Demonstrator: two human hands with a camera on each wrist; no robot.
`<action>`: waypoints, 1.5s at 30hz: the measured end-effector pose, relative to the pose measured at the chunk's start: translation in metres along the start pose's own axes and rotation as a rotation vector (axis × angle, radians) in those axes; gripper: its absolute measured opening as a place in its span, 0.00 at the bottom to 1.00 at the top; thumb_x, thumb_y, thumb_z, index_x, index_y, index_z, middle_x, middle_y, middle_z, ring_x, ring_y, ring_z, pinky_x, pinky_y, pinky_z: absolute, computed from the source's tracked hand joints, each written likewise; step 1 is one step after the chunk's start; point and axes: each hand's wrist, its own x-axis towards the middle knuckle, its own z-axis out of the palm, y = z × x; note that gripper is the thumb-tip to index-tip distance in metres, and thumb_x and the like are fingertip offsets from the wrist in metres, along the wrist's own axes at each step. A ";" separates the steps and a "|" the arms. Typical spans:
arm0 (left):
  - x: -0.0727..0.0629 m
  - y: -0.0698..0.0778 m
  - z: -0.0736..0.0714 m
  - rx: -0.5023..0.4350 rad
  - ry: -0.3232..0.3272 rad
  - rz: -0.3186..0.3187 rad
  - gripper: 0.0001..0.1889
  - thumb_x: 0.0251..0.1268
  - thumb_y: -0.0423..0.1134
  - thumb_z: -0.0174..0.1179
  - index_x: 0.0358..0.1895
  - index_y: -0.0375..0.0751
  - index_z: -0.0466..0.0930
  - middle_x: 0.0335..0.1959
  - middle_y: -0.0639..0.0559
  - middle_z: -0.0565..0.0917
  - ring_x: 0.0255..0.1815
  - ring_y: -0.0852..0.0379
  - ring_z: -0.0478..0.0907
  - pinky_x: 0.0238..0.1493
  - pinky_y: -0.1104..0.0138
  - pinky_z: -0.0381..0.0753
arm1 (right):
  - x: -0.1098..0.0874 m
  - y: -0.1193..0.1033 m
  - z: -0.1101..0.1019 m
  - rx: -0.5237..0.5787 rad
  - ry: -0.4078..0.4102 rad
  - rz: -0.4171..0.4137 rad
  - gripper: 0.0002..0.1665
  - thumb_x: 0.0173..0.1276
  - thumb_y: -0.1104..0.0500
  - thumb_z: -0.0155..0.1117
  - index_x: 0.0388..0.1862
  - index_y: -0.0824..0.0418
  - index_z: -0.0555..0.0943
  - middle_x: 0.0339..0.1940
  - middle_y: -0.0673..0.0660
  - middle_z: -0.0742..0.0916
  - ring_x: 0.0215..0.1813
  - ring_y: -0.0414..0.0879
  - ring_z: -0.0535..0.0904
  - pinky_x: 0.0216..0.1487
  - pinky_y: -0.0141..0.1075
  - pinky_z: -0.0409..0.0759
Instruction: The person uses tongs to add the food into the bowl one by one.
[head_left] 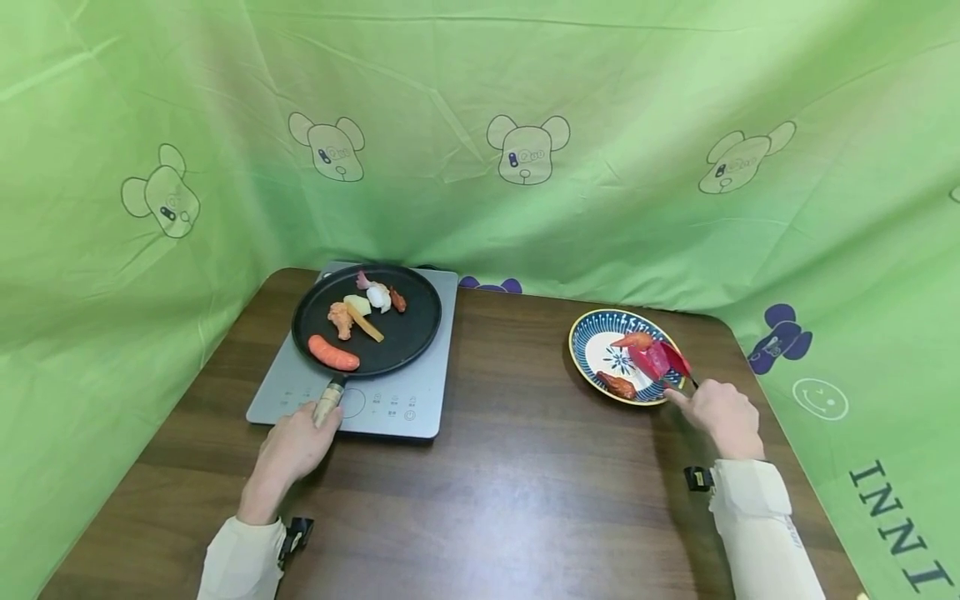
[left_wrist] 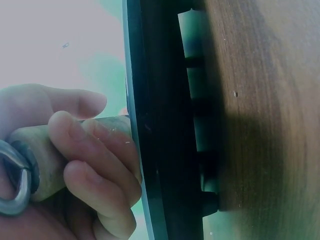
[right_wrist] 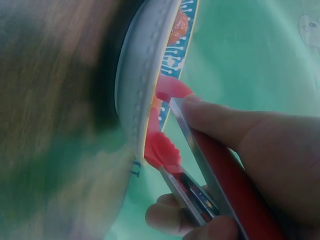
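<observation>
My left hand (head_left: 296, 446) grips the wooden handle (head_left: 328, 404) of a black flat pan (head_left: 405, 350); the left wrist view shows fingers curled round it. On the pan lie a red sausage (head_left: 333, 353), a drumstick-like piece (head_left: 341, 320), a yellow strip (head_left: 365, 323), a pale slice (head_left: 357, 305), a white piece with a pink tail (head_left: 378, 296) and a small brown-red piece (head_left: 397, 300). With my right hand (head_left: 723, 417) I hold red-tipped tongs (right_wrist: 220, 175), tips over the patterned plate (head_left: 592, 333). An orange-red piece (head_left: 633, 340) lies by the tips; whether they pinch it is unclear. A brown-red wing-like piece (head_left: 617, 384) lies nearer the rim.
Under the pan is a grey induction cooker (head_left: 405, 408) with touch controls, standing on the left of the brown wooden table (head_left: 510, 467). A green printed cloth (head_left: 420, 108) hangs behind the table and along both sides.
</observation>
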 end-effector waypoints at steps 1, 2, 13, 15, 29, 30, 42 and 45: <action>0.000 0.000 0.000 0.000 0.001 0.001 0.29 0.70 0.60 0.42 0.45 0.33 0.71 0.21 0.46 0.67 0.19 0.51 0.65 0.20 0.62 0.62 | 0.001 0.001 0.000 0.002 0.002 -0.001 0.43 0.63 0.28 0.51 0.24 0.70 0.77 0.29 0.74 0.79 0.29 0.65 0.77 0.26 0.54 0.73; 0.000 0.000 0.000 0.000 0.001 0.002 0.29 0.70 0.60 0.42 0.45 0.33 0.71 0.21 0.46 0.67 0.19 0.51 0.65 0.20 0.62 0.62 | 0.001 0.001 0.000 0.004 0.000 -0.002 0.42 0.63 0.29 0.51 0.24 0.70 0.77 0.29 0.74 0.79 0.29 0.65 0.77 0.27 0.55 0.74; -0.001 0.001 -0.001 0.007 0.005 0.006 0.29 0.70 0.60 0.42 0.44 0.32 0.71 0.22 0.46 0.66 0.20 0.51 0.65 0.20 0.62 0.62 | 0.003 0.008 -0.001 0.014 -0.056 -0.030 0.38 0.65 0.33 0.53 0.25 0.70 0.76 0.27 0.71 0.78 0.27 0.62 0.75 0.26 0.53 0.73; -0.001 0.001 -0.001 0.006 0.003 0.004 0.29 0.70 0.60 0.42 0.44 0.32 0.71 0.22 0.46 0.66 0.20 0.51 0.65 0.20 0.62 0.62 | 0.004 0.009 -0.002 0.012 -0.076 -0.041 0.38 0.65 0.34 0.53 0.28 0.71 0.76 0.27 0.70 0.78 0.27 0.61 0.75 0.26 0.53 0.73; 0.000 0.001 0.000 0.012 0.011 0.015 0.27 0.70 0.60 0.43 0.41 0.34 0.71 0.22 0.46 0.66 0.20 0.51 0.65 0.20 0.62 0.62 | 0.001 0.024 0.003 0.061 -0.023 -0.111 0.38 0.66 0.33 0.53 0.38 0.72 0.74 0.31 0.72 0.78 0.29 0.63 0.75 0.25 0.52 0.72; 0.000 0.001 0.000 0.012 0.011 0.015 0.27 0.70 0.60 0.43 0.42 0.34 0.71 0.22 0.46 0.66 0.20 0.51 0.65 0.20 0.62 0.62 | 0.001 0.024 0.004 0.066 -0.016 -0.112 0.37 0.66 0.33 0.53 0.37 0.71 0.74 0.29 0.70 0.78 0.28 0.61 0.75 0.24 0.51 0.71; 0.000 0.002 -0.001 0.012 0.032 0.031 0.25 0.70 0.57 0.43 0.37 0.35 0.71 0.21 0.47 0.67 0.19 0.52 0.66 0.19 0.62 0.62 | -0.003 0.028 0.017 0.097 0.060 -0.124 0.40 0.64 0.31 0.53 0.39 0.71 0.75 0.29 0.69 0.78 0.29 0.62 0.75 0.24 0.52 0.71; 0.000 0.002 -0.001 0.012 0.028 0.028 0.25 0.70 0.58 0.43 0.36 0.36 0.71 0.21 0.47 0.67 0.19 0.52 0.65 0.19 0.62 0.62 | -0.004 0.028 0.018 0.109 0.052 -0.110 0.43 0.64 0.30 0.51 0.45 0.72 0.74 0.30 0.69 0.77 0.29 0.61 0.74 0.24 0.51 0.71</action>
